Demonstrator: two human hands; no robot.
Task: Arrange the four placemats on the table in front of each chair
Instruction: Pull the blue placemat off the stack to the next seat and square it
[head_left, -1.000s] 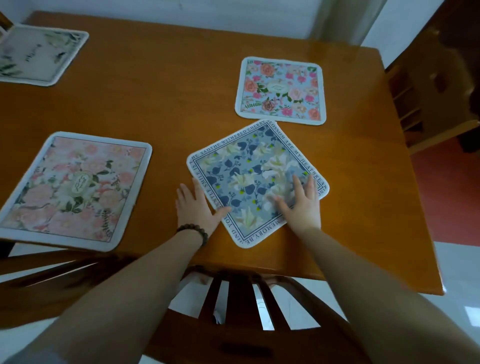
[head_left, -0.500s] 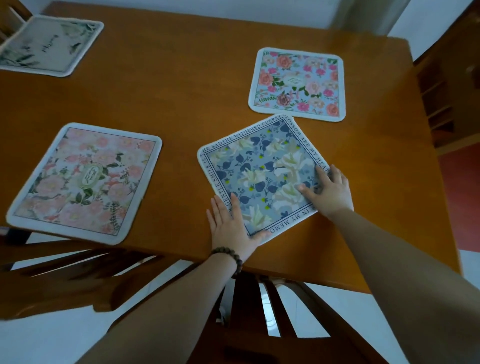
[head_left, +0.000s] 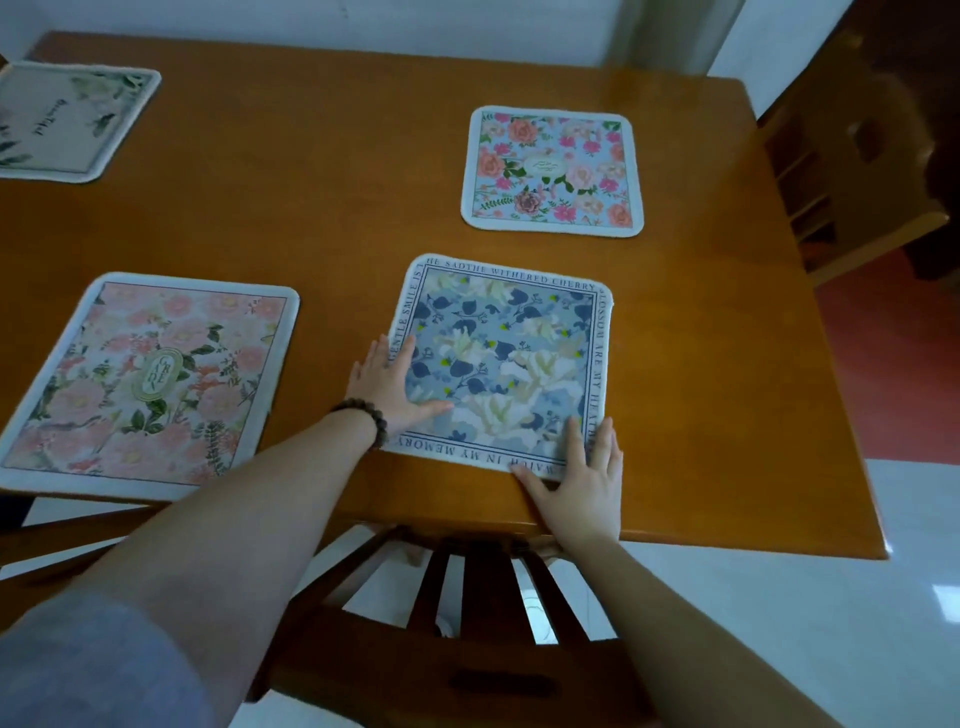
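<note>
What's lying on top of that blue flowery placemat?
Only the person's two flat hands: left hand on its left side, right hand at the near right corner. The blue placemat print beneath them is hidden.

Beaded bracelet (head_left: 363, 415); white floor (head_left: 779, 623)

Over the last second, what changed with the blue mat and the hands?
The blue placemat was turned from diamond-skewed to square with the table edge. Left hand slid onto its left side, right hand to its near right corner, both flat. The other three mats stayed put.
</note>
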